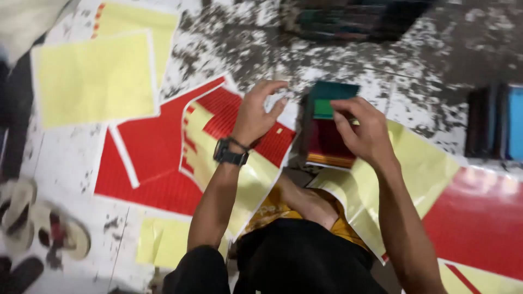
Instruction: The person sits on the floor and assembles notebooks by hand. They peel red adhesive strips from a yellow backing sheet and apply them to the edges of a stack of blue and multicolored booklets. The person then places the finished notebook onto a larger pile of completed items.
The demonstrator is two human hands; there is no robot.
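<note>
Light is dim and warm, falling unevenly. The whole picture is soft with motion blur, worst at the hands and the dark stack at the top edge. Glare whitens the glossy red sheet [479,218] at right; corners fall dark.

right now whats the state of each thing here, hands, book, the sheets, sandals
left hand: raised over the red sheet, fingers curled, holding nothing that shows
right hand: fingers on the top edge of the book
book: upright on the floor, shut
red sheet: flat on the floor, corner bent up
yellow sheet: flat on the floor
wristwatch: strapped on the left wrist
sandals: lying loose on the floor
</note>
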